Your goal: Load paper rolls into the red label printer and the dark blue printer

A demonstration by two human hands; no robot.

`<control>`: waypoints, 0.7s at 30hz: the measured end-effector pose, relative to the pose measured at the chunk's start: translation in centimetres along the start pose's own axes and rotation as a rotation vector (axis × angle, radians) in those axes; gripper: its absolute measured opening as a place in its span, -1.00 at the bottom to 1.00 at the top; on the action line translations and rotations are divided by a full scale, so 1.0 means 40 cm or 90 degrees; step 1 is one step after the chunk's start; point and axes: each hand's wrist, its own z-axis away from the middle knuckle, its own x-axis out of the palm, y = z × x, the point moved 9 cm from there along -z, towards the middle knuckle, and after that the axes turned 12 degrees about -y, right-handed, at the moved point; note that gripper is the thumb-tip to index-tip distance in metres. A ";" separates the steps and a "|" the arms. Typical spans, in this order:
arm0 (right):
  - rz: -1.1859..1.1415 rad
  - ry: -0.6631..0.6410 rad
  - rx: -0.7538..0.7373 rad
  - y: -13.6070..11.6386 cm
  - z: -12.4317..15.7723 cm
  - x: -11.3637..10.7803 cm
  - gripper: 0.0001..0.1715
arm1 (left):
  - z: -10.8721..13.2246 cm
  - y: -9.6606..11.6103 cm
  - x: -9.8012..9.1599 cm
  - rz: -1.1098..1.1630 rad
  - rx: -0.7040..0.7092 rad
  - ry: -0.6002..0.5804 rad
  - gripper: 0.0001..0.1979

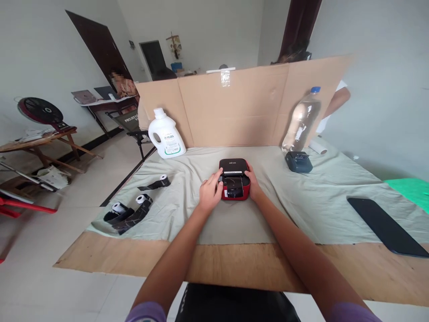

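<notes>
- Nearest are the purple sleeves (147, 311), at the near edge.
- The red-and-black device (233, 180) sits mid-table on the pale cloth (231, 226), right of the dark rolls (163, 180).
- The left hand (210, 192) touches its left side, fingers loosely parted; the right hand (254, 182) lies along its right, grip unclear.
- Seemingly, its cover is being handled; next calls for steady, even pressure.
- Black top, red sides, a glossy dark strip towards the near side.
</notes>
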 end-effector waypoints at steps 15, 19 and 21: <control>-0.023 0.025 0.010 0.036 -0.007 -0.025 -0.24 | 0.008 -0.022 0.022 0.071 0.016 -0.002 -0.47; -0.032 0.034 0.051 0.041 -0.027 -0.046 -0.07 | -0.005 -0.062 0.029 0.206 -0.047 0.013 -0.47; -0.022 0.020 0.047 0.024 -0.047 -0.050 -0.06 | -0.024 -0.093 0.034 0.269 -0.102 0.012 -0.43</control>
